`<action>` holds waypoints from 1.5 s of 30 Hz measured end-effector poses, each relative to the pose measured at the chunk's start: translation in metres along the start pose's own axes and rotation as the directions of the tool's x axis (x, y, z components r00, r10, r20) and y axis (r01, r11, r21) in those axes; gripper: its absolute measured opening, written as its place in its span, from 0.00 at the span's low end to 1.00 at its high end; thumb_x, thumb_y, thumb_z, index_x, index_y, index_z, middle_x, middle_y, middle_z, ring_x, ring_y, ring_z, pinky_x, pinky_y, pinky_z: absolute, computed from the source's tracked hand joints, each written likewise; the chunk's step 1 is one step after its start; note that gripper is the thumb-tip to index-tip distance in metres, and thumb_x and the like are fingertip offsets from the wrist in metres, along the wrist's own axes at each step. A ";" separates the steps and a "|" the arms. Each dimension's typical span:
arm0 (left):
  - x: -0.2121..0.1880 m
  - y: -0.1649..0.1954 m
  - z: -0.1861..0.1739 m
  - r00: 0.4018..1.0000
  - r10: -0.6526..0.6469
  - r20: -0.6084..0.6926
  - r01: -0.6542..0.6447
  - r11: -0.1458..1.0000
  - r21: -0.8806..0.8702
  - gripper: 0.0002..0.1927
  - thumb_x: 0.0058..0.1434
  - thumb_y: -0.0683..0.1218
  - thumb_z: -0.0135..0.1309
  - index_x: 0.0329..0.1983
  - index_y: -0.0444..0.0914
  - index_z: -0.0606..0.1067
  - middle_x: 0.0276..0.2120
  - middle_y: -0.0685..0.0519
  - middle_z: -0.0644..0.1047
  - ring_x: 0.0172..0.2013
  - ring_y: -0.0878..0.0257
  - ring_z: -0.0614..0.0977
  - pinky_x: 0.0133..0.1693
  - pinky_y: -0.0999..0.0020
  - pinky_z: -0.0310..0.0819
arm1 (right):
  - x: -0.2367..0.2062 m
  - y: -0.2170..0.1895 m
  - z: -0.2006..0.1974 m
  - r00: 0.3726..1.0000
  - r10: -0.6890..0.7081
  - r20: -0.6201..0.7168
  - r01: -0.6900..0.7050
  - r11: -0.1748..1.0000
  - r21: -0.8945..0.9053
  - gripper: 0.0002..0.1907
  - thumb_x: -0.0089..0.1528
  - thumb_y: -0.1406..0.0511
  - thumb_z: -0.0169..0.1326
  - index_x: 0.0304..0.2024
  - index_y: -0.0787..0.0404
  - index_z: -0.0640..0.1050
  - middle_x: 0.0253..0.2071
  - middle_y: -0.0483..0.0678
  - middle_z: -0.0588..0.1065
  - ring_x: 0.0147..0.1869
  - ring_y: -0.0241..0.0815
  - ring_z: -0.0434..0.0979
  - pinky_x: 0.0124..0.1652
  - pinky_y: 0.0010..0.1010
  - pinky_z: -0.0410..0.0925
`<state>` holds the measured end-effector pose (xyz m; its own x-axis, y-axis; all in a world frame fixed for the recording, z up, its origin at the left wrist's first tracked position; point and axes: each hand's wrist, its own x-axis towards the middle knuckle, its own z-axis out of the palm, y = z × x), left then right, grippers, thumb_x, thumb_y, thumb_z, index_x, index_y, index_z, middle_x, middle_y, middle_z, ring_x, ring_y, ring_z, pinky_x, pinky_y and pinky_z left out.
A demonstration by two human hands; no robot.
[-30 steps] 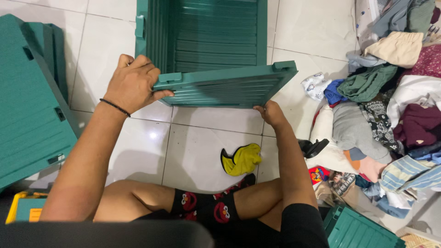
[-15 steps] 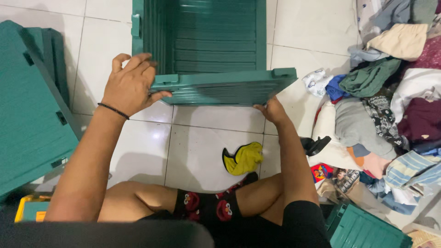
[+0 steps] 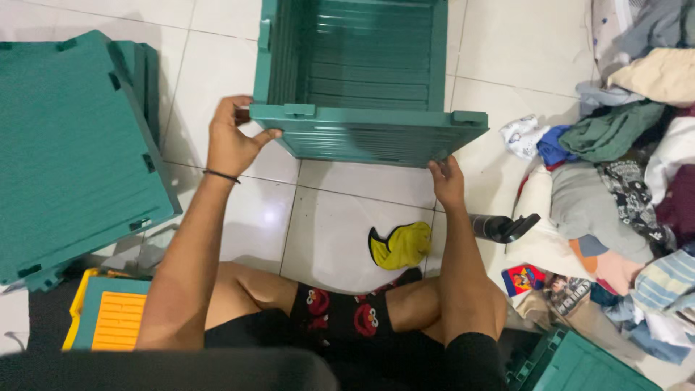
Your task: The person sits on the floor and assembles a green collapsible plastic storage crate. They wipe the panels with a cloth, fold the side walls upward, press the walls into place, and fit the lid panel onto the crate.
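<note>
Watching the head cam here. My left hand sits upper left of centre, fingers curled around the left end of the slatted teal-green plastic panel, thumb hooked under its near edge and the other fingers up over the corner, so it's a closed grip on that panel. There's a thin black band on that wrist. My right hand is just right of centre, fingers half curled and pressed up against the underside of the panel's right end; can't tell if it's actually pinching it or just propping it.

The panel runs across the upper middle of the frame, tilted a bit, and lies along the near open side of the teal-green slatted plastic crate frame at top centre, which stands on the white tiled floor. Can't see whether the two are clipped together.

Other stuff: a big flat teal-green plastic panel stack fills the left side. Lower left there's a yellow-rimmed box with an orange ribbed panel. A yellow and black cloth lies on the tiles below centre, with a dark bottle just right of it. A heap of mixed clothes fills the right edge, and a small colourful red and blue packet sits at its foot.
</note>
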<state>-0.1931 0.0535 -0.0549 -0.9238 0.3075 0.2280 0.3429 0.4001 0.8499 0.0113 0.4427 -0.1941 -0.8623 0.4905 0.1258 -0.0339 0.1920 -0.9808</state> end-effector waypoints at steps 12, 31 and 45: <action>-0.028 -0.017 0.032 0.984 0.091 -0.152 -0.133 0.947 -0.293 0.29 0.63 0.36 0.65 0.66 0.34 0.68 0.56 0.48 0.75 0.57 0.60 0.79 0.59 0.62 0.80 | 0.000 0.005 0.001 0.993 0.116 -0.011 -0.115 0.988 0.104 0.18 0.66 0.75 0.54 0.58 0.65 0.71 0.52 0.46 0.76 0.53 0.36 0.76 0.53 0.27 0.69; 0.050 0.045 0.011 0.828 0.532 0.175 -0.560 0.788 0.255 0.21 0.77 0.42 0.41 0.33 0.33 0.82 0.32 0.47 0.81 0.58 0.51 0.79 0.72 0.49 0.57 | 0.061 -0.261 0.143 0.907 -0.331 0.260 0.420 0.723 -0.548 0.13 0.70 0.60 0.50 0.47 0.62 0.80 0.44 0.55 0.81 0.48 0.56 0.79 0.45 0.43 0.71; 0.047 0.031 0.020 0.760 0.614 0.213 -0.647 0.690 0.325 0.22 0.72 0.40 0.49 0.18 0.37 0.72 0.22 0.50 0.74 0.37 0.53 0.75 0.57 0.56 0.67 | 0.081 -0.228 0.157 0.916 0.006 0.400 0.361 0.417 -0.834 0.26 0.71 0.55 0.43 0.27 0.58 0.83 0.25 0.59 0.78 0.28 0.65 0.77 0.30 0.53 0.70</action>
<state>-0.2226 0.0971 -0.0276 -0.4558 0.6632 0.5936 0.8898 0.3571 0.2843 -0.1305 0.3053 0.0167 -0.9927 0.1103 0.0497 0.0954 0.9662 -0.2396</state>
